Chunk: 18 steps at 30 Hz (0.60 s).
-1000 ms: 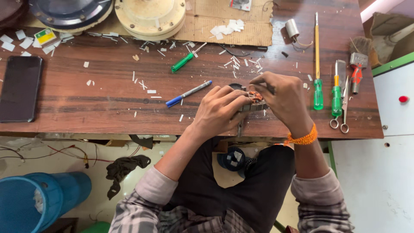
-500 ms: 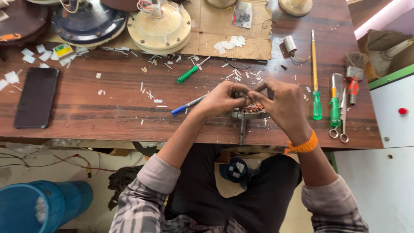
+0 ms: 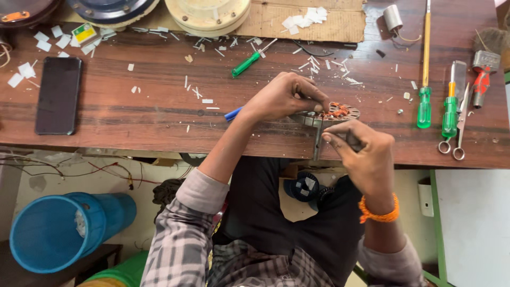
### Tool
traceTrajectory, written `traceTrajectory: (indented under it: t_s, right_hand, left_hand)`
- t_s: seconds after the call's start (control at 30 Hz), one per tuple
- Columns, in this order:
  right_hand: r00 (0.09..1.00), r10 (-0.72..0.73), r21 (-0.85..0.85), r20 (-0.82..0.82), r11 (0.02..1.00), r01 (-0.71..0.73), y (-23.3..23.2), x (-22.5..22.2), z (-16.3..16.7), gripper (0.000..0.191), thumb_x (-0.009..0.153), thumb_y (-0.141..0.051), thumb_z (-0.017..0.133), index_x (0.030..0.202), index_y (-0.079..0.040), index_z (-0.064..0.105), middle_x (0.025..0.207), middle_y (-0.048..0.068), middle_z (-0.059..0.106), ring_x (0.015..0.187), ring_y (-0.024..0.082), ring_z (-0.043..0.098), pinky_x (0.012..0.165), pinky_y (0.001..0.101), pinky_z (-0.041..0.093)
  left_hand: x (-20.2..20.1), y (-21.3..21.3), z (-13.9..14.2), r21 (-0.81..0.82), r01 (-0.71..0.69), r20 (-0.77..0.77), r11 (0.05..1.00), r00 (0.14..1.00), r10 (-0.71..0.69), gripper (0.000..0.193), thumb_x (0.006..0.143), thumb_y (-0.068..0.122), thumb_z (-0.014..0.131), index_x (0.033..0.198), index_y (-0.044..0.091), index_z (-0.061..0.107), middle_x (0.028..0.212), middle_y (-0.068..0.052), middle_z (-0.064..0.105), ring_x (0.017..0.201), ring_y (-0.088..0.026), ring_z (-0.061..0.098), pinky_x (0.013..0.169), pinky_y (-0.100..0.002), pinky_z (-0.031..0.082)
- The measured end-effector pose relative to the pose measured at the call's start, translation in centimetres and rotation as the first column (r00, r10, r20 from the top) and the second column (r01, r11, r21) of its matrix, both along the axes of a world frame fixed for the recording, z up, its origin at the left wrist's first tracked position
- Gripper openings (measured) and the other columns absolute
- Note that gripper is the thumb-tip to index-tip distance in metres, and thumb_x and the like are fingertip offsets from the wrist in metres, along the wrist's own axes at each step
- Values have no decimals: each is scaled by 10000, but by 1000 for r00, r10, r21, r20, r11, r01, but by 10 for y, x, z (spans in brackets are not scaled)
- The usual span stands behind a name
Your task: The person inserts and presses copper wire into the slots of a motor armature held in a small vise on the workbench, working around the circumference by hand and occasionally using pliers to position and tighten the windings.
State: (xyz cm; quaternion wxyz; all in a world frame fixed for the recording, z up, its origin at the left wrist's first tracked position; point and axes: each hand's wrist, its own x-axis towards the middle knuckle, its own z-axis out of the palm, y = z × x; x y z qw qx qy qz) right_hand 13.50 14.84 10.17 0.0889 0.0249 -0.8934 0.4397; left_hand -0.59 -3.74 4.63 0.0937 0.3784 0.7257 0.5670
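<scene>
Pulled back from the motor coil (image 3: 337, 111) since a moment ago, the right hand (image 3: 361, 154) now sits nearer the table (image 3: 133, 114) edge — fingers pinched on a small dark piece. Left hand (image 3: 284, 98) keeps its fingertips pressed on the coil's near-left rim, which lies flat by the table's front edge. Left of the coil lies a blue pen (image 3: 232, 113); right of it, green screwdrivers (image 3: 425, 103) and scissors (image 3: 461, 125).

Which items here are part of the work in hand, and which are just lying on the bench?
In hand:
left hand on the round copper-wound stator
right hand pinching a thin strip

Lying about:
black phone
green screwdrivers
scissors
blue pen
white paper scraps
</scene>
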Motion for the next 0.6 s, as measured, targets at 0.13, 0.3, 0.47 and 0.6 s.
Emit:
traceTrajectory:
  t_s: [0.13, 0.3, 0.47, 0.6]
  right_hand:
    - [981, 41, -16, -190, 999, -45, -7, 5, -21, 86, 918, -22, 788, 996, -26, 751, 783, -6, 700, 643, -3, 547, 561, 205, 416]
    - [979, -29, -75, -202, 997, 14, -8, 12, -44, 71, 928, 9, 756, 992, -8, 732, 753, -19, 670, 656, -10, 526, 570, 199, 407]
    - [975, -189, -176, -114, 970, 167, 6, 9, -60, 32, 942, 2, 755, 971, -7, 747, 644, -64, 505, 588, 2, 354, 511, 229, 246]
    - [958, -271, -229, -98, 943, 243, 16, -3, -68, 47, 952, -13, 774, 925, -8, 736, 638, -71, 453, 585, 10, 321, 519, 241, 215]
  left_hand:
    - [1, 1, 1, -31, -44, -33, 999, 999, 43, 210, 833, 146, 817, 1042, 169, 820, 983, -8, 810, 876, -132, 775, 818, -315, 619]
    - [1, 1, 0, -89, -77, -45, 993, 996, 73, 198, 825, 176, 815, 1018, 218, 831, 969, 17, 819, 871, -119, 769, 813, -305, 617]
    - [-2, -1, 2, -124, -67, -49, 990, 997, 62, 200, 830, 175, 810, 1027, 204, 823, 976, 12, 809, 883, -122, 758, 822, -314, 610]
    - [3, -5, 15, -95, -32, -33, 995, 999, 28, 194, 869, 192, 769, 1057, 180, 816, 1021, 31, 811, 932, -122, 764, 836, -322, 628]
